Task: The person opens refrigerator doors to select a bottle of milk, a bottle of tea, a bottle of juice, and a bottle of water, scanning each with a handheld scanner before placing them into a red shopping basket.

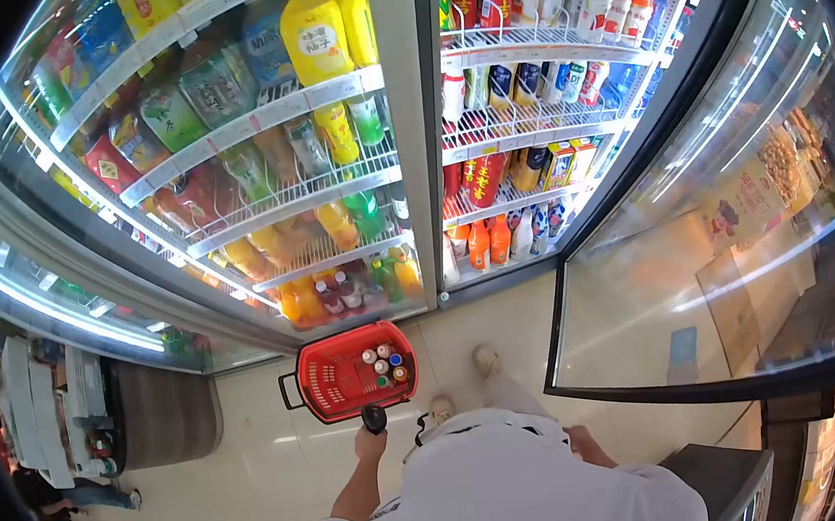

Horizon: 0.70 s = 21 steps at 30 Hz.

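Observation:
My left hand [368,444] is closed around the black grip at the end of the pull handle [375,419] of a red shopping basket [326,378]. The basket stands on the floor in front of me. Several capped bottles [385,366] are gathered in its right half, seen from above. Close to my body on the right hangs my right hand [582,440], partly covered by my white shirt. Its fingers are too hidden to show whether they hold anything.
Ahead, a lit drinks cooler [416,140] holds shelves of bottles and cans. Its right glass door [663,307] stands swung open beside me. A dark cabinet [724,472] is behind me on the right. At far left, another person's leg [103,495] shows.

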### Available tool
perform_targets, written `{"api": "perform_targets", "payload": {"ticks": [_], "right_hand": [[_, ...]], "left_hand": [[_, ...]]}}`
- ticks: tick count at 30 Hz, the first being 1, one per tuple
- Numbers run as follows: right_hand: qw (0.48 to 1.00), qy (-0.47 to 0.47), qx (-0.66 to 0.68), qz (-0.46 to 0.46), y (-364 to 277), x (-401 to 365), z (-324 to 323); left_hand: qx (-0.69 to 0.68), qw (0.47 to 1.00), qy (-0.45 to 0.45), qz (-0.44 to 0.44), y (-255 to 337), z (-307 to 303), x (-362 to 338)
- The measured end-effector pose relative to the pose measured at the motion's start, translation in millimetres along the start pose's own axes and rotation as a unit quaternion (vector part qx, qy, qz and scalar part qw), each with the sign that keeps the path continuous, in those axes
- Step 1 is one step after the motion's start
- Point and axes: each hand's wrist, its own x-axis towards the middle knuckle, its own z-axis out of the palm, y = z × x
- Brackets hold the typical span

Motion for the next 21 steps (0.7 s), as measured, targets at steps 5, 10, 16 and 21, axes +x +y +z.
{"api": "perform_targets", "payload": {"ticks": [5, 10, 16, 21], "right_hand": [[0.926, 0.092, -0.254, -0.264, -121, 97, -66], [0.925, 0.177, 0.134, -0.308, -227, 93, -192], [0.949, 0.276, -0.042, -0.147, -194, 163, -244], [0.949, 0.301, -0.059, 0.078, -241, 111, -243]], "left_hand": [[0.014, 1.0, 0.004, 0.017, 29, 17, 5], [-0.004, 0.999, 0.032, -0.018, 64, 51, 15], [-0.016, 0.999, 0.029, -0.006, 152, 77, 13], [-0.042, 0.995, 0.076, 0.038, 214, 95, 18]]}}
